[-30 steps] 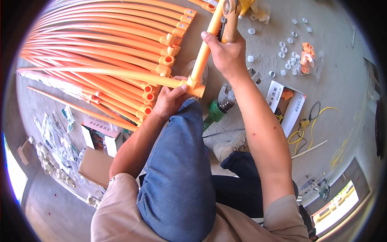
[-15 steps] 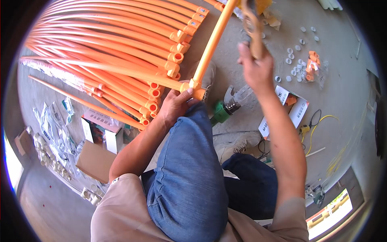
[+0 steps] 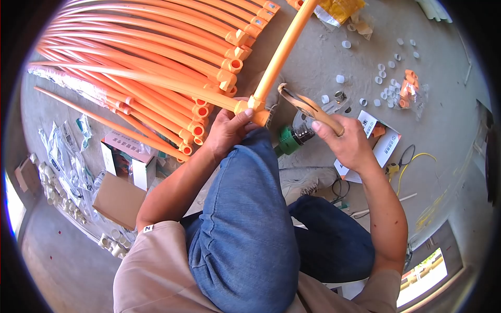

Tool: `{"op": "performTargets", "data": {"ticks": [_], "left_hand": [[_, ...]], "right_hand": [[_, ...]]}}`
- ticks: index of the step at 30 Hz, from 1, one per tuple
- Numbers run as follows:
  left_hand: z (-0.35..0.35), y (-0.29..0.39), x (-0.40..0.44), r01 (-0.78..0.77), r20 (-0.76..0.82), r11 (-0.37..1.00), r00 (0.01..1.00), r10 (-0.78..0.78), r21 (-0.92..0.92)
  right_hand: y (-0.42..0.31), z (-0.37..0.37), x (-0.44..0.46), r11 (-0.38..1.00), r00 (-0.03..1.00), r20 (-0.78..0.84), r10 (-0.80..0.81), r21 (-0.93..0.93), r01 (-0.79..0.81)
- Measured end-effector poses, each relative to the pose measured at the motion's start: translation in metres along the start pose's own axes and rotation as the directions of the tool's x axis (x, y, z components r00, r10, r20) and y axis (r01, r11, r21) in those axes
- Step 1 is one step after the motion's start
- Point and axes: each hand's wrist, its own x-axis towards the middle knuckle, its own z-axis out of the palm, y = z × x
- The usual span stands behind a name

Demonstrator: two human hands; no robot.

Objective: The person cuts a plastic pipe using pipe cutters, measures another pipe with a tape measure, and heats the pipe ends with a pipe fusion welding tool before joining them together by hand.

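Observation:
My left hand (image 3: pixel 229 128) grips an orange pipe fitting (image 3: pixel 252 108) above my raised knee, its thumb pressed on the side. One orange pipe (image 3: pixel 284 52) runs from that fitting toward the top of the view, and another (image 3: pixel 172 82) goes off to the left. In my right hand (image 3: pixel 350 143) is a tan hand tool (image 3: pixel 308 107) with a dark curved inner edge and a hooked tip, its fingers closed round the handle. The tool's tip points at the fitting, apart from it. A green and black tool (image 3: pixel 290 140) lies below, beside my knee.
Long orange pipes (image 3: pixel 130 39) with end fittings fill the upper left floor. White caps (image 3: pixel 383 94) and bagged orange fittings (image 3: pixel 409 86) lie right. An opened white box (image 3: pixel 383 148) sits near my right wrist; another carton (image 3: pixel 119 198) and white fittings (image 3: pixel 57 195) are left.
My right hand has come down from the upper right, bringing the tan tool lower and turning its head toward the fitting. My left hand keeps its hold on the fitting.

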Motion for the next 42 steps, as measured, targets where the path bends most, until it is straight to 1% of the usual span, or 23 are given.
{"op": "performTargets", "data": {"ticks": [1, 2, 5, 7, 8, 10, 11, 13, 14, 16, 17, 19, 23, 25, 27, 29, 31, 32, 34, 38, 40, 41, 42], "left_hand": [[-0.002, 0.0, 0.0, -0.009, 0.0, 0.998, 1.0, 0.009, 0.064], [-0.003, 0.001, -0.001, -0.016, 0.001, 0.992, 1.0, 0.016, 0.127], [-0.004, 0.005, -0.002, -0.005, 0.007, 0.992, 1.0, 0.004, 0.13], [-0.001, 0.006, -0.004, -0.001, -0.006, 0.992, 1.0, 0.001, 0.128], [0.0, 0.007, -0.005, 0.001, -0.018, 0.992, 1.0, 0.002, 0.128], [0.0, 0.008, -0.005, -0.002, -0.008, 0.992, 1.0, 0.003, 0.125], [-0.001, 0.007, -0.006, -0.003, 0.001, 0.993, 1.0, 0.003, 0.12], [-0.004, 0.005, -0.005, -0.006, 0.007, 0.994, 1.0, 0.005, 0.113], [-0.005, 0.005, -0.004, -0.014, 0.013, 0.994, 1.0, 0.012, 0.105], [-0.002, 0.006, -0.006, -0.005, -0.006, 0.992, 1.0, 0.006, 0.128], [0.0, 0.006, -0.006, 0.0, -0.029, 0.989, 1.0, 0.005, 0.148], [0.0, 0.008, -0.007, -0.002, -0.026, 0.987, 1.0, 0.006, 0.164], [0.002, 0.011, -0.009, 0.009, -0.012, 0.98, 1.0, -0.007, 0.201], [0.002, 0.01, -0.009, 0.016, -0.015, 0.981, 1.0, -0.014, 0.196], [0.002, 0.01, -0.007, 0.019, -0.013, 0.981, 1.0, -0.017, 0.192], [0.0, 0.01, -0.008, 0.025, -0.024, 0.971, 0.999, -0.02, 0.237], [-0.001, 0.012, -0.009, 0.043, -0.025, 0.965, 0.999, -0.038, 0.258], [-0.001, 0.013, -0.009, 0.059, -0.021, 0.959, 0.998, -0.056, 0.278], [0.001, 0.014, -0.009, 0.043, -0.009, 0.96, 0.999, -0.042, 0.275], [-0.001, 0.013, -0.009, 0.023, -0.01, 0.954, 1.0, -0.021, 0.299], [0.001, 0.012, -0.008, 0.016, -0.014, 0.956, 1.0, -0.013, 0.294], [0.002, 0.012, -0.008, 0.011, -0.018, 0.957, 1.0, -0.006, 0.29], [0.001, 0.011, -0.008, 0.014, -0.018, 0.956, 1.0, -0.008, 0.292]], "right_hand": [[0.0, 0.001, 0.001, 0.997, 1.0, -0.009, -0.021, -0.073, 0.02], [-0.002, 0.001, 0.001, 0.997, 1.0, -0.009, -0.018, -0.072, 0.017], [-0.006, -0.003, 0.001, 0.993, 1.0, 0.004, 0.005, -0.118, -0.004], [-0.004, -0.005, 0.0, 0.975, 0.998, 0.012, -0.069, -0.211, 0.07], [-0.003, -0.007, 0.002, 0.975, 0.998, 0.012, -0.069, -0.211, 0.07], [-0.001, -0.012, 0.011, 0.919, 0.97, 0.234, 0.058, -0.391, 0.039], [-0.004, -0.012, 0.014, 0.921, 0.97, 0.234, 0.062, -0.389, 0.035], [-0.021, -0.012, 0.021, 0.916, 0.891, 0.414, 0.185, -0.4, -0.004], [-0.026, -0.011, 0.024, 0.917, 0.892, 0.412, 0.187, -0.399, -0.008], [-0.033, -0.009, 0.03, 0.918, 0.845, 0.488, 0.217, -0.397, -0.007], [-0.031, -0.008, 0.031, 0.918, 0.845, 0.488, 0.217, -0.397, -0.007], [-0.028, -0.006, 0.033, 0.904, 0.852, 0.489, 0.188, -0.424, 0.044], [-0.04, -0.009, 0.03, 0.912, 0.846, 0.499, 0.186, -0.409, 0.041], [-0.039, -0.006, 0.032, 0.899, 0.844, 0.502, 0.187, -0.433, 0.058], [-0.044, -0.003, 0.033, 0.907, 0.844, 0.507, 0.174, -0.416, 0.063], [-0.05, -0.002, 0.035, 0.913, 0.839, 0.521, 0.156, -0.4, 0.078], [-0.058, -0.003, 0.036, 0.914, 0.811, 0.547, 0.208, -0.403, 0.037], [-0.062, -0.004, 0.035, 0.915, 0.811, 0.547, 0.206, -0.402, 0.039], [-0.069, -0.004, 0.031, 0.896, 0.829, 0.534, 0.167, -0.433, 0.098], [-0.063, 0.0, 0.027, 0.892, 0.835, 0.534, 0.134, -0.432, 0.133], [-0.055, 0.009, 0.023, 0.85, 0.921, 0.39, -0.014, -0.48, 0.217], [-0.053, 0.011, 0.023, 0.852, 0.921, 0.39, -0.012, -0.478, 0.214], [-0.059, 0.011, 0.025, 0.856, 0.906, 0.424, 0.015, -0.473, 0.207]]}}
